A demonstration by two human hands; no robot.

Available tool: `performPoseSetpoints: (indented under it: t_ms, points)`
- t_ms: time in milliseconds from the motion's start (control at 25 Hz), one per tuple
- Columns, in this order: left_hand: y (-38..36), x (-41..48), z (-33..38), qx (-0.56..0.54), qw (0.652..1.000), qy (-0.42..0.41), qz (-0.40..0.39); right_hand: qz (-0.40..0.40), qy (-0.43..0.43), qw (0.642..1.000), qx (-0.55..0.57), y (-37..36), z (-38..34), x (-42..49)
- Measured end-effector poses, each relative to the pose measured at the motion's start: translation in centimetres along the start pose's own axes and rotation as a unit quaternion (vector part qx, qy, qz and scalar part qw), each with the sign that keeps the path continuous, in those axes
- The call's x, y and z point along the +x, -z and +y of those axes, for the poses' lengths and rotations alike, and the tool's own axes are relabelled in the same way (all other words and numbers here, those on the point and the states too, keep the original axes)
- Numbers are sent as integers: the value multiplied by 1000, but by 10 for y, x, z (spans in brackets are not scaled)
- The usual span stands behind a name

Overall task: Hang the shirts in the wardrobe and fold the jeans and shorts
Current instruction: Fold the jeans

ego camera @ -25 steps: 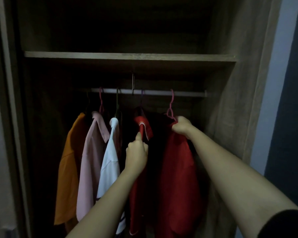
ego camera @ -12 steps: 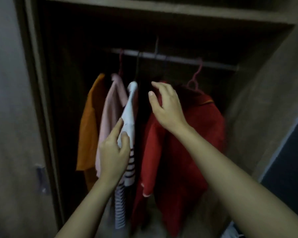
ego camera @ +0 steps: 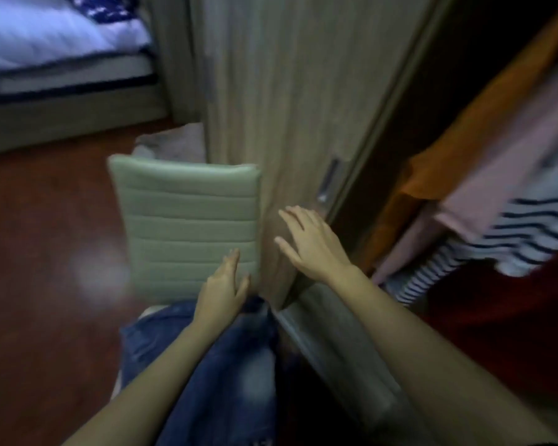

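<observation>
Pale green chair (ego camera: 187, 220), bed (ego camera: 45, 37) beyond.

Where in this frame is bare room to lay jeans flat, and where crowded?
Free: the reddish-brown floor left of the pale green padded chair back, bounded behind by the bed base. Crowded: blue denim jeans heaped below that chair back; hanging shirts fill the open wardrobe.

chair (ego camera: 187, 220) on floor (ego camera: 45, 252)
pale green, stood on red-brown boards; jeans (ego camera: 226, 365) lay across its seat.
</observation>
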State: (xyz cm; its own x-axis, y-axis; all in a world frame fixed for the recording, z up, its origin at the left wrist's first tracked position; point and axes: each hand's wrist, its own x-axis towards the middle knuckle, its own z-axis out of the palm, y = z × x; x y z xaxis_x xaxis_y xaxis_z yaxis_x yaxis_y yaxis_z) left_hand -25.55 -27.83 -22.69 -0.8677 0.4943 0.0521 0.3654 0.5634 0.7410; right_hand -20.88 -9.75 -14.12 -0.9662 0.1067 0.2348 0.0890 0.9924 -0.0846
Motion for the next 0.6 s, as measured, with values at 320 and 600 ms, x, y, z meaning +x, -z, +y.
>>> performPoseSetpoints:
  t_ms: [320,600]
  points:
    - [-5,-73,-249,53,955,291,-20,-237,40,967,83,-246,-102,24]
    - [-79,-141,-371,33,908,416,-40,-310,133,936,101,-416,-188,49]
